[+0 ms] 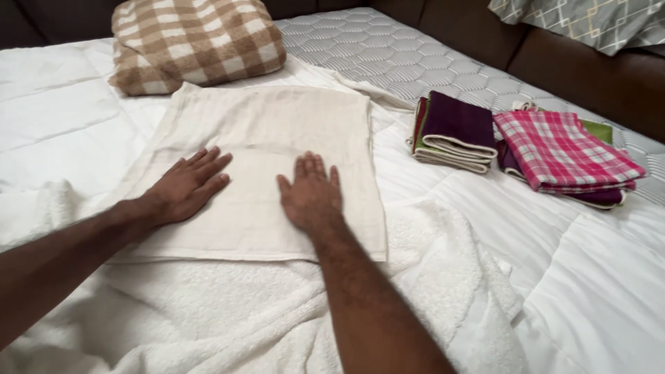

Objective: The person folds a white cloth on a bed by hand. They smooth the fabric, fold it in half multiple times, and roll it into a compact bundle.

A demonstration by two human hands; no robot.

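Observation:
A cream towel [277,125] lies spread flat on the bed, folded into a rectangle. My left hand [187,185] rests palm down on its left part, fingers apart and pointing up and right. My right hand [310,194] presses flat on the towel's middle, fingers together and pointing away from me. Neither hand holds anything. A fluffy white towel [228,305] lies bunched under the cream towel's near edge and beneath my forearms.
A brown and white checked pillow [197,41] sits at the back. To the right lie two stacks of folded cloths, one topped in dark purple [457,125], one in pink plaid [564,152]. The white quilt [596,277] covers the bed; a dark headboard [589,69] runs behind.

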